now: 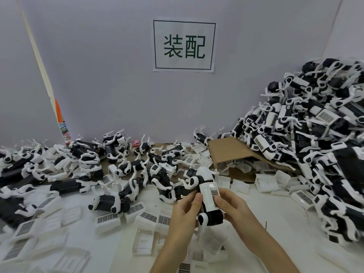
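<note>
Table (pixel 110 251) littered with loose covers (pixel 69 213).
My left hand (pixel 184 211) and right hand (pixel 234 208) pinch 1 toy dog (pixel 204 180), its cover (pixel 208 196) seemingly seated; many bare dogs (pixel 106 203) remain.

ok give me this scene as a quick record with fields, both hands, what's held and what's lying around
held item: toy robot dog, black and white, white panel facing the camera
left grip: bare hand, holds the toy's left side, thumb on the panel
right grip: bare hand, holds the toy's right side
table: white, strewn with loose white covers
right side: tall heap of toy dogs
left side: scattered toy dogs
middle back: cardboard piece
wall: paper sign
</note>
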Demonstrator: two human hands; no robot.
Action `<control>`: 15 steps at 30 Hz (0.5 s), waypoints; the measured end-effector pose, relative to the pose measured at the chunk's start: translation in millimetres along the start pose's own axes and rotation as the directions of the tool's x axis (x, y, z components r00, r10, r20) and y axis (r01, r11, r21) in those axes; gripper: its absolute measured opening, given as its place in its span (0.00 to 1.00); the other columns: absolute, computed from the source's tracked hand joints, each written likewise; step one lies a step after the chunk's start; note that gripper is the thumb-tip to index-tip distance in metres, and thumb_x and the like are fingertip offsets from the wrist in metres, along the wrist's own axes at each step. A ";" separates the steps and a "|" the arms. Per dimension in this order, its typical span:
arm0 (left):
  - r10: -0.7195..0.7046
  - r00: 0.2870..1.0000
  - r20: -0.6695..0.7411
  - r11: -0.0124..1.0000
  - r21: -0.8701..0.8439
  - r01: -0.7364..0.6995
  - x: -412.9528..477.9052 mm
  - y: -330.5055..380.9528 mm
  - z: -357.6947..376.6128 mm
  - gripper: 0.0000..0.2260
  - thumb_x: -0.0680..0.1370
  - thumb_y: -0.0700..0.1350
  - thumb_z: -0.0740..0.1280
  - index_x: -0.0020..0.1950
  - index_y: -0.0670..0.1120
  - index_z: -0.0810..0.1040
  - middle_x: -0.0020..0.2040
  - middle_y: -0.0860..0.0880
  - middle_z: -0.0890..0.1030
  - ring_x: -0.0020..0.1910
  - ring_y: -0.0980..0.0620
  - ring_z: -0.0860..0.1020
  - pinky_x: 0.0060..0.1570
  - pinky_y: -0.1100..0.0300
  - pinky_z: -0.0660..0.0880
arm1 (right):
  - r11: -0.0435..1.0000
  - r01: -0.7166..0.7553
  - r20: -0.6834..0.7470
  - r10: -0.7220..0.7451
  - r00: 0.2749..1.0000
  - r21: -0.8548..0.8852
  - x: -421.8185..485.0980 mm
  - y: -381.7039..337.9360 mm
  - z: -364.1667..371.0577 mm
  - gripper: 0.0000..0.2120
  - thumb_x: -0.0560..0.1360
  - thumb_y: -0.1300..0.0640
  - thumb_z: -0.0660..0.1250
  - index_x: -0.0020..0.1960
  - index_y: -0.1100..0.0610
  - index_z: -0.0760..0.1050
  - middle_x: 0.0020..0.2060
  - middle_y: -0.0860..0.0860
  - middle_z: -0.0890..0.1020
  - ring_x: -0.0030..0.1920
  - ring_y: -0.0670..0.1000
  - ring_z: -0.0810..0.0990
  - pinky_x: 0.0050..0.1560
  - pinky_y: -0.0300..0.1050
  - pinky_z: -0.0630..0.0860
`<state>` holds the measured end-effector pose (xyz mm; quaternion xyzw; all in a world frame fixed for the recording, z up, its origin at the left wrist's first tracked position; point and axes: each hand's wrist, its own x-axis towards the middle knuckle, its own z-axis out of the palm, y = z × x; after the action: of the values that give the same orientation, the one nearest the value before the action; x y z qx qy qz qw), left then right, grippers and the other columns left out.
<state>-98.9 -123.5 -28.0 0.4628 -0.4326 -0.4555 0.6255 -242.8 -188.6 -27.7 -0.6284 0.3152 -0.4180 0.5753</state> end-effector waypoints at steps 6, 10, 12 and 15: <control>0.080 0.988 0.132 0.992 0.084 -0.091 -0.9 2.0 3.2 0.16 0.76 0.50 0.71 0.63 0.52 0.79 0.53 0.52 0.86 0.54 0.54 0.84 0.49 0.67 0.79 | 0.999 -0.025 0.046 0.024 0.999 0.020 -3.3 -4.3 3.5 0.17 0.76 0.44 0.64 0.60 0.48 0.82 0.55 0.52 0.85 0.58 0.50 0.83 0.53 0.40 0.79; 0.103 0.985 0.138 0.986 0.114 -0.119 2.1 -3.6 1.6 0.15 0.80 0.40 0.69 0.65 0.49 0.77 0.55 0.51 0.86 0.56 0.52 0.84 0.52 0.63 0.79 | 1.000 0.005 0.024 -0.004 1.000 -0.023 -3.0 -2.3 2.5 0.18 0.76 0.45 0.63 0.60 0.51 0.81 0.53 0.53 0.86 0.57 0.52 0.83 0.58 0.46 0.78; 0.101 0.986 0.136 0.988 0.106 -0.116 2.4 -5.2 0.5 0.15 0.80 0.39 0.69 0.66 0.49 0.77 0.56 0.51 0.86 0.56 0.51 0.84 0.53 0.61 0.80 | 0.998 0.028 0.012 -0.027 1.000 -0.053 -2.9 -1.0 3.8 0.18 0.75 0.45 0.64 0.59 0.53 0.81 0.51 0.53 0.86 0.55 0.52 0.83 0.57 0.46 0.79; 0.092 0.985 0.146 0.989 0.105 -0.108 0.6 -6.0 0.8 0.15 0.80 0.40 0.68 0.67 0.49 0.76 0.56 0.50 0.86 0.56 0.51 0.84 0.52 0.59 0.80 | 0.996 0.061 -0.013 -0.062 0.998 -0.072 -3.8 -0.9 4.8 0.17 0.76 0.46 0.68 0.58 0.56 0.81 0.49 0.52 0.86 0.53 0.50 0.84 0.52 0.42 0.79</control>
<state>-100.6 -125.2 -33.6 0.4418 -0.5233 -0.4299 0.5884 -240.4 -182.9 -27.4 -0.6548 0.3151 -0.4287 0.5367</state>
